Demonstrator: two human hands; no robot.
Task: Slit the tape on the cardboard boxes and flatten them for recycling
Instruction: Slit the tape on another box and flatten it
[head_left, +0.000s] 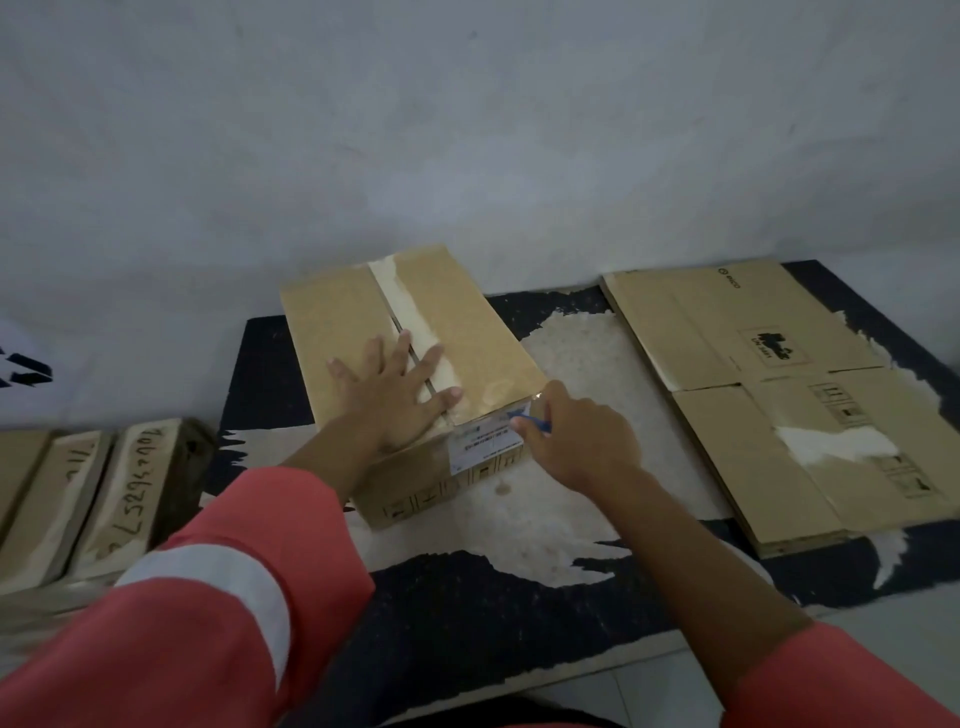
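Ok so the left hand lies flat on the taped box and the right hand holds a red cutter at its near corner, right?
Not quite: the cutter is blue, not red. In the head view the left hand lies flat on the taped box and the right hand holds it at the near corner.

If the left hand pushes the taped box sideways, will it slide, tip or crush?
It probably slides, not tips: the box is low and broad. The top is likely stiff, as the left hand lies flat on it without denting.
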